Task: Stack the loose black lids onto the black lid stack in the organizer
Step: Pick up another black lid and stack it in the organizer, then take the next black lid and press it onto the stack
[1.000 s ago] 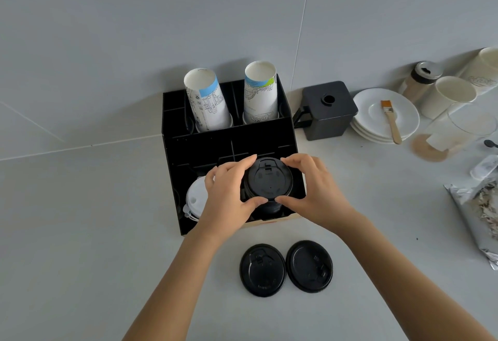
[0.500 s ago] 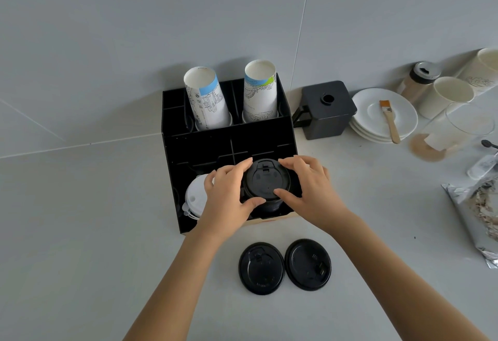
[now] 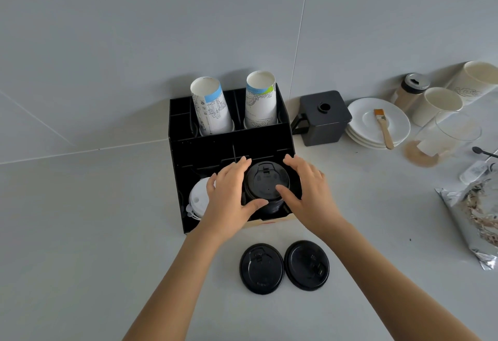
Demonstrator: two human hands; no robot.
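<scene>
The black lid stack (image 3: 265, 183) stands in the front right compartment of the black organizer (image 3: 231, 146). My left hand (image 3: 229, 197) cradles the stack's left side, thumb against its lower front and fingers along its far left rim. My right hand (image 3: 310, 195) is on the right, fingers spread and off the rim, with only the thumb tip lying on the top lid. Two loose black lids lie side by side on the counter in front of the organizer, the left one (image 3: 262, 268) and the right one (image 3: 307, 264), their edges touching.
A white lid stack (image 3: 198, 200) sits in the front left compartment, partly behind my left hand. Two paper cup stacks (image 3: 260, 100) rise from the back compartments. To the right are a black box (image 3: 323, 117), white plates (image 3: 361, 130) with a brush (image 3: 384, 127), cups and a foil bag (image 3: 474, 214).
Both hands have loosened around the top lid. The right hand's fingers have lifted off the rim and spread. The two loose lids have not moved.
</scene>
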